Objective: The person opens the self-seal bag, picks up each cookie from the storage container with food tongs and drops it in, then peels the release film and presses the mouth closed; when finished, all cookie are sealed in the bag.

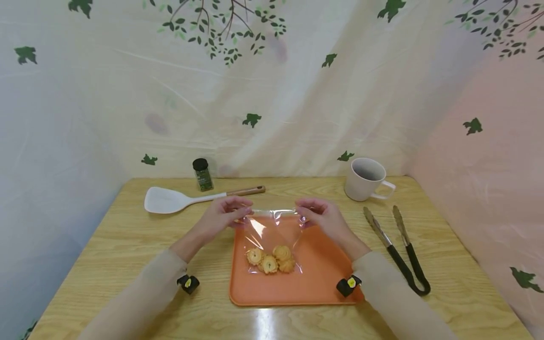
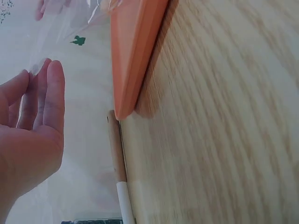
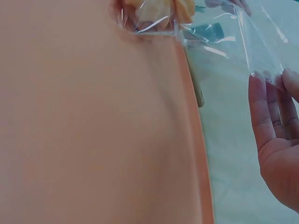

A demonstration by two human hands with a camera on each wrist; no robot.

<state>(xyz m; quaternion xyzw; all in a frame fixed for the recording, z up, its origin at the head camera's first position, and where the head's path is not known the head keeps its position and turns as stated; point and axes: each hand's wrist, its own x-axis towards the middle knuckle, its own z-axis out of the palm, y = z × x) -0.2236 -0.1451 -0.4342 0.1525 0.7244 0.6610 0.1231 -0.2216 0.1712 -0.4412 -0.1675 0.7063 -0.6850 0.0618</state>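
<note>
A clear plastic bag [image 1: 272,231] with several golden piped cookies [image 1: 269,264] at its bottom hangs over the orange tray [image 1: 293,293]. My left hand [image 1: 227,211] pinches the bag's upper left corner between thumb and fingertips, also seen in the left wrist view. At the upper right corner my right hand [image 1: 323,215] does the same; in the right wrist view its fingertips [image 3: 258,83] meet the film. The bag's top edge is stretched between the two hands. In the right wrist view the cookies sit low, close over the tray.
Behind the left hand lies a white spatula [image 1: 167,200] with a wooden handle, near a dark-capped spice jar [image 1: 203,174]. A white mug [image 1: 364,179] stands at the back right. Black-handled tongs [image 1: 401,259] lie right of the tray on the wooden table [image 1: 191,311].
</note>
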